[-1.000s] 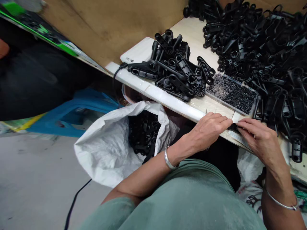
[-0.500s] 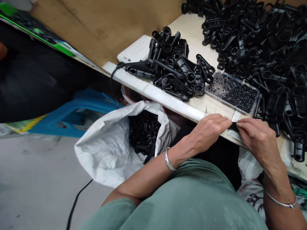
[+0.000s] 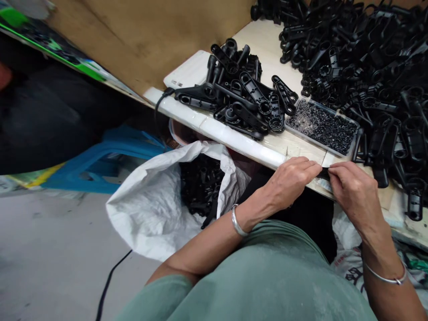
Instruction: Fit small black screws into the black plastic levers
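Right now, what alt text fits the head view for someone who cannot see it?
A person's left hand and right hand hold a black part at a worktable's edge. Beyond them lie a tray of tiny dark pieces and piles of black parts; below, an open white sack holds more.

At the desk's (image 3: 267, 40) front edge, a workpiece (image 3: 324, 173) sits between the left hand (image 3: 289, 183) and the right hand (image 3: 356, 191). Behind them lies a tray (image 3: 316, 141) of bits (image 3: 326, 127), a heap (image 3: 247, 100) to its left, a larger pile (image 3: 368, 67) behind and right. Below the edge, a sack (image 3: 143, 209) holds parts (image 3: 200, 185).
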`<state>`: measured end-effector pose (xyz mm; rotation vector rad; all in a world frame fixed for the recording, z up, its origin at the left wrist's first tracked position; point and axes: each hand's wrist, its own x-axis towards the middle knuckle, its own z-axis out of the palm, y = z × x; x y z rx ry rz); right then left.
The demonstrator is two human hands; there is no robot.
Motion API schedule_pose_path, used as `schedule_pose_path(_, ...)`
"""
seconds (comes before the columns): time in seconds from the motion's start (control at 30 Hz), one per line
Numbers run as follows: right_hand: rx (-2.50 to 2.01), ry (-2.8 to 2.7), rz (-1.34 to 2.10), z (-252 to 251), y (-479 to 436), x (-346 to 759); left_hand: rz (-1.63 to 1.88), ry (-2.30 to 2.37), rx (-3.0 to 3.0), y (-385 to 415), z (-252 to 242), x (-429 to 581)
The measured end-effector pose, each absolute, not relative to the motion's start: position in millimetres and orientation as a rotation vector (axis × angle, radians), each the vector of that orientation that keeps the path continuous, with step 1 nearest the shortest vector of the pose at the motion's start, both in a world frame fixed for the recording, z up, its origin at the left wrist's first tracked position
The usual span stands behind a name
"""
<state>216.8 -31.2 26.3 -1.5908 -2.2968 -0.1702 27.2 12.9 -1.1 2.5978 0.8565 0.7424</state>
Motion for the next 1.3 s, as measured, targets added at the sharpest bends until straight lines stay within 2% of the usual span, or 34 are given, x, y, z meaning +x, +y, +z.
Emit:
schedule_pose_path(0.37,-1.569,-1.998,0.144,35,-35,250,0.709,0.873,2.606,12,4,27)
schedule_pose_path(0.57,-1.702,-2.03,0.031,52,-12,257,0.684,0.851,2.682,15,13,20)
schedule_pose_path(0.77,-1.856,-2.266,-0.4,47,39,239,0.607,1.052,2.753,44,34,9)
schedule_pose_path(0.87,-1.921,-2.327,-0.488,38,59,233,0.573,1.193,2.785,64,45,10)
schedule_pose_path(1.17,-2.076,-2.324,-0.271,31,68,236,0.336,1.276,2.869,114,72,28)
schedule_pose_path(1.3,-1.888,-2.207,-0.15,35,62,240,0.134,1.265,2.861,126,76,43)
